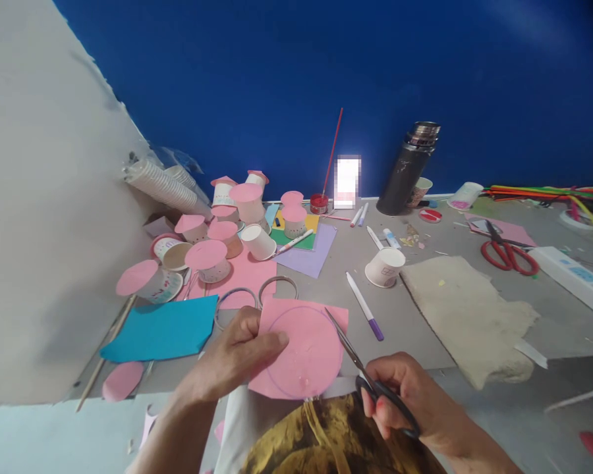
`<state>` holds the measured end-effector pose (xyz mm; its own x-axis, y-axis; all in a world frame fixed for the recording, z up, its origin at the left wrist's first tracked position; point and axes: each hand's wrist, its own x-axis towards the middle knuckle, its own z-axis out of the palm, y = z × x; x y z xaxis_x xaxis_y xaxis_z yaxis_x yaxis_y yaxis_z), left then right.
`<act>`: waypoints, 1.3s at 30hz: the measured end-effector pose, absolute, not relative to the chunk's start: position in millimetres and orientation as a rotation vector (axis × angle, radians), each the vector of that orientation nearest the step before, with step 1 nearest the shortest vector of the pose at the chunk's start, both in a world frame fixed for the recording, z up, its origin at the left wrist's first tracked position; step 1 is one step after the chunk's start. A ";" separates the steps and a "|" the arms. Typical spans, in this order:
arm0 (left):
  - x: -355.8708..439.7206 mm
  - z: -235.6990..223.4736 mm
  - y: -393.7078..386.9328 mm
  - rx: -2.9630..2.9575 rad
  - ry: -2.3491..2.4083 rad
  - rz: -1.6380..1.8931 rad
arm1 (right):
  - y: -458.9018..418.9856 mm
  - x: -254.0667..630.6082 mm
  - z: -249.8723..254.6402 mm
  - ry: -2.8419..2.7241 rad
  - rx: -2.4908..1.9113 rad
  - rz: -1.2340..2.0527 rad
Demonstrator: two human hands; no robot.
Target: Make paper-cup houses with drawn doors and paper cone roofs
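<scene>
My left hand (242, 352) grips the left side of a pink paper sheet (304, 355), thumb on top. A purple circle outline is drawn on the sheet. My right hand (405, 395) has its fingers in the dark handles of a pair of scissors (352, 350). The blades lie at the right edge of the pink sheet, close to the drawn line. Two silvery rings (278, 279) rest just beyond my left hand. Near the sheet's right side lies a white marker (364, 306) with a purple end.
Several paper cups topped with pink discs (207, 254) crowd the left side. A blue sheet (163, 327) lies near the left edge. An upright paper cup (384, 266), a beige cloth (467, 309), red-handled scissors (508, 255) and a dark flask (406, 171) stand or lie rightward.
</scene>
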<state>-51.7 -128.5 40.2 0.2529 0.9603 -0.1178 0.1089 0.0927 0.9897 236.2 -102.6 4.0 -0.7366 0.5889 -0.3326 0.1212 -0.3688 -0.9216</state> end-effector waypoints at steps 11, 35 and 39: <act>-50.0 38.3 -127.4 1.289 1.109 0.914 | -102.1 233.8 3.9 -1.566 -0.895 2.176; -56.3 53.0 -123.9 1.376 1.170 0.832 | -99.3 232.8 4.9 -1.571 -0.998 2.230; -56.0 57.4 -123.2 1.406 1.179 0.814 | -101.1 233.2 2.3 -1.503 -0.981 2.238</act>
<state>-56.0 -123.2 57.4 0.2752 0.9528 -0.1280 0.2179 0.0678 0.9736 233.2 -101.1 2.3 -0.7335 0.5617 -0.3828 0.1420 -0.4241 -0.8944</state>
